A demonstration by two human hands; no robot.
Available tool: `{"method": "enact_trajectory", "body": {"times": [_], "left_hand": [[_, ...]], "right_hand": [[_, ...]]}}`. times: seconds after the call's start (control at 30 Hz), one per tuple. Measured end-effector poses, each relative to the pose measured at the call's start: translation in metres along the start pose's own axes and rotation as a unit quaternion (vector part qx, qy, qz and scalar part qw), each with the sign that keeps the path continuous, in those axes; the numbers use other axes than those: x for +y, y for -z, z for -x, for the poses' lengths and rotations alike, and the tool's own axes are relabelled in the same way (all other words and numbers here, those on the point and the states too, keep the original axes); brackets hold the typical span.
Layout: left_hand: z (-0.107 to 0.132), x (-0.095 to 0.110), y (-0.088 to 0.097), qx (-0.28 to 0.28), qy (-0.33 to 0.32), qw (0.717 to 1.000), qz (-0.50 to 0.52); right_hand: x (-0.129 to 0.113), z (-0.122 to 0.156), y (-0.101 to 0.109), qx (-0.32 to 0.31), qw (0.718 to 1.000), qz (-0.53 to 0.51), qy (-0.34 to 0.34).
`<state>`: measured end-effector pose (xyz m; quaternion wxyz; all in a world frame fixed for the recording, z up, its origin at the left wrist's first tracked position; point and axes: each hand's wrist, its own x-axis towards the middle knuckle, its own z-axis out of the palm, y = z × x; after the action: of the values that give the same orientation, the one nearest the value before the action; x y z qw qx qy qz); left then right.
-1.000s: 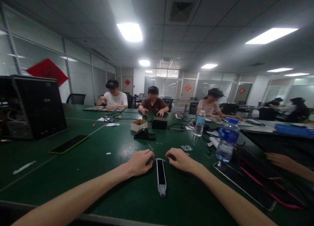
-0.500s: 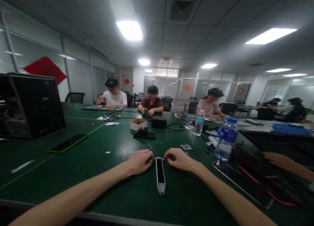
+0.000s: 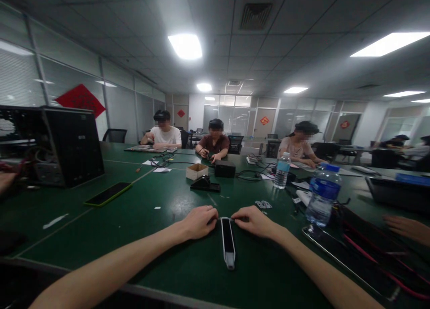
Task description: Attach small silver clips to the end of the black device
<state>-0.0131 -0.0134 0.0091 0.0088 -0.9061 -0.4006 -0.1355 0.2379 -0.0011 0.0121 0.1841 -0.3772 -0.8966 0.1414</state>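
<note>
The left hand (image 3: pixel 200 221) is curled narrow beside the far end of a slim, dark-faced device (image 3: pixel 228 242), which is laid on the green table (image 3: pixel 151 266) between both hands. The right hand (image 3: pixel 252 220) is also curled, its fingertips drawn close near the opposite far corner. Something thin may be pinched there, but whether either hand is closed on it cannot be told. The left fingertips are partly hidden. A co-worker's hand (image 3: pixel 6 181) is cut off at the left edge.
</note>
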Motion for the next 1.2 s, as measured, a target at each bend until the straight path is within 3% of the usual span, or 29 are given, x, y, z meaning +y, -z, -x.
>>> {"method": "enact_trajectory", "body": {"times": [0.5, 1.07, 1.2], "left_hand": [[0.001, 0.001, 0.002, -0.007, -0.008, 1.000, 0.002], [-0.001, 0.003, 0.006, -0.018, -0.003, 1.000, -0.014], [-0.002, 0.000, 0.003, -0.012, -0.002, 1.000, -0.003]], "right_hand": [[-0.005, 0.003, 0.002, -0.011, 0.991, -0.109, -0.078], [-0.002, 0.001, 0.002, 0.029, 0.996, -0.082, -0.034], [0.002, 0.001, 0.000, 0.032, 0.993, -0.096, -0.052]]}}
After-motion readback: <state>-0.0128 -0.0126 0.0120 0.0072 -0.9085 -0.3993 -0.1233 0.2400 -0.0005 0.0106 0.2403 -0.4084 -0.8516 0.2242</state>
